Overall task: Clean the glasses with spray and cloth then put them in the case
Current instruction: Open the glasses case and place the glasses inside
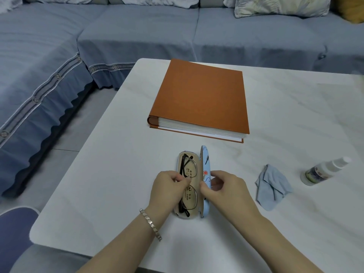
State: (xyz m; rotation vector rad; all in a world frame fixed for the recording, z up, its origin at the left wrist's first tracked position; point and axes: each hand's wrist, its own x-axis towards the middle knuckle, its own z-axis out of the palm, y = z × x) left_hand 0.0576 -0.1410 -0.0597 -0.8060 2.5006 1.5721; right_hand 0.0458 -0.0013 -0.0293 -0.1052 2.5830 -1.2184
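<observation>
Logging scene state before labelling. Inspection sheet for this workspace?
Surface: white table, faintly marbled.
Job's things: glasses lie in the open case; crumpled blue cloth to its right; spray bottle beyond the cloth.
Clutter: closed orange album behind the case.
Hands: left hand pinches the glasses; right hand holds the case lid.
Cables: nothing seen.
Surroundings: blue sofa with cushions; blue chair near left.

A thick orange album (201, 97) lies closed on the white surface (295, 119), spine to the left; a blue sofa (137, 30) with patterned cushions (279, 5) wraps behind it
</observation>
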